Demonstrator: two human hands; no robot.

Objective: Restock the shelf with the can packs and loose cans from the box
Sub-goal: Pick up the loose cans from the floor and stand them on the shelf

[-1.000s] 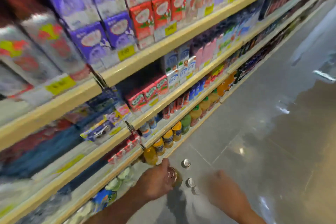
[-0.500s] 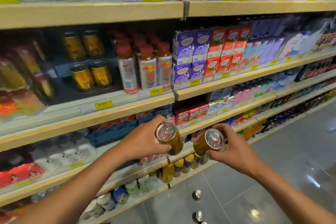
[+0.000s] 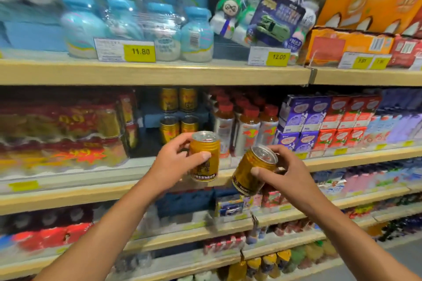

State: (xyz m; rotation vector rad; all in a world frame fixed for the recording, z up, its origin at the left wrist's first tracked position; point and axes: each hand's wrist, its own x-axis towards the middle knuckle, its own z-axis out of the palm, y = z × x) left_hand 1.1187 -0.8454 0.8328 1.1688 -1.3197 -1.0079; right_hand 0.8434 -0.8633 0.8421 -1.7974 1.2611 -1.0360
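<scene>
Blurred packs (image 3: pixel 64 134) fill the shelf (image 3: pixel 68 198) at left. The left hand (image 3: pixel 175 164) curls round the upright can (image 3: pixel 204 155), the right hand (image 3: pixel 285 172) round the tilted can (image 3: pixel 252 170). Both are held before the shelf's gap, where stacked cans (image 3: pixel 178 112) stand dim at the back.

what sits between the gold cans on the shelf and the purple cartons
Red-capped bottles, between the shelved gold cans and purple cartons, head view.

1. There is open room for me on the pale wooden middle shelf (image 3: pixel 68 198), in front of the stacked gold metal cans (image 3: pixel 178 112).
2. Shrink-wrapped red-and-gold can packs (image 3: pixel 68 143) wall its left side.
3. Red-capped brown bottles (image 3: pixel 246 125) crowd its right side.
</scene>
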